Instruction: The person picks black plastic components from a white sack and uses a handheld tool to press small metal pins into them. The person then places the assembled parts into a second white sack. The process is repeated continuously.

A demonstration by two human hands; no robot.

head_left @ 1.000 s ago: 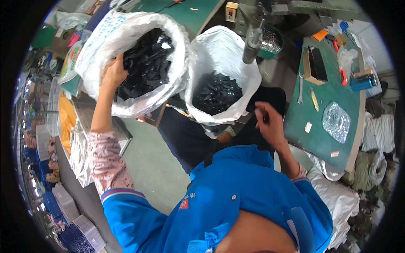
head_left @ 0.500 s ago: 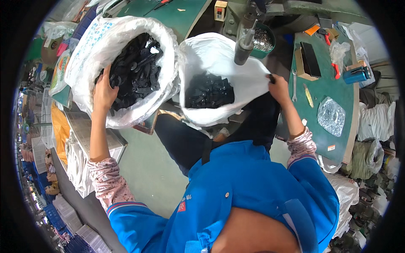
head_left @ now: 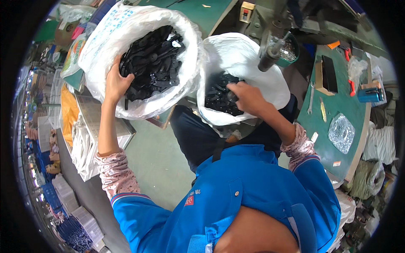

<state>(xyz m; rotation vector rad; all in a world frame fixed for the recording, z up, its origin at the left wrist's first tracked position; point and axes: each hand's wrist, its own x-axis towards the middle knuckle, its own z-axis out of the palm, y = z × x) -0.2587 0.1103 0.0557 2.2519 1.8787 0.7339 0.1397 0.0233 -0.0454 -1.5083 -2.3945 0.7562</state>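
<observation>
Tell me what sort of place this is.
Probably a factory workshop: white plastic sacks of small black parts, a grey metal machine, and a silver metal wrench on a green worktop.

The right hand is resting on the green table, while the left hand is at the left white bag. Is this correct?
Not quite: the right hand is not on the green table; the head view shows it over the black parts in the right white bag. The left hand is indeed at the left white bag.
</observation>
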